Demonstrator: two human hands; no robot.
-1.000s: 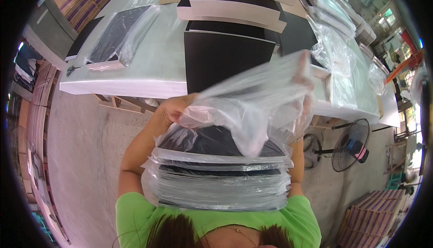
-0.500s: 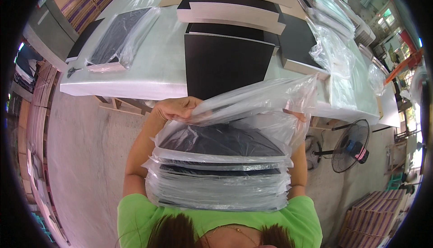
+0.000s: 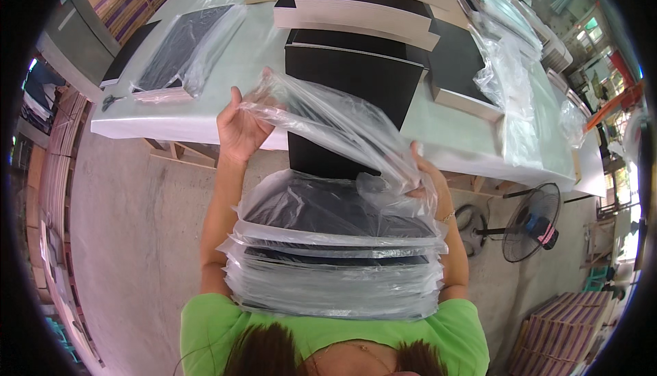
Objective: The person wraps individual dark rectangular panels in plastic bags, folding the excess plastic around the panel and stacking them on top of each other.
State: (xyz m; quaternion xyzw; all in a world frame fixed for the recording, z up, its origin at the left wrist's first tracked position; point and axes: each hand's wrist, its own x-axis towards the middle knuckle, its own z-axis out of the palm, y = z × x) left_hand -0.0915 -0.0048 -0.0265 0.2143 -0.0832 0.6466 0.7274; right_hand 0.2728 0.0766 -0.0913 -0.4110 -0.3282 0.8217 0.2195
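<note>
Both hands grip one clear bag (image 3: 335,126) at frame centre: left hand (image 3: 239,126) pinching its upper end, right hand (image 3: 423,174) its lower. Bagged stack (image 3: 335,260) sits below; desk (image 3: 226,112) above.

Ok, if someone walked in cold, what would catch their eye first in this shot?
Probably the clear crinkled plastic bag stretched across the middle, pinched by the left hand at one end and the right hand at the other. Just below it sits a thick stack of flat black panels wrapped in clear plastic, close against the person's chest. Behind, more black flat boards lie on the long white table.
</note>
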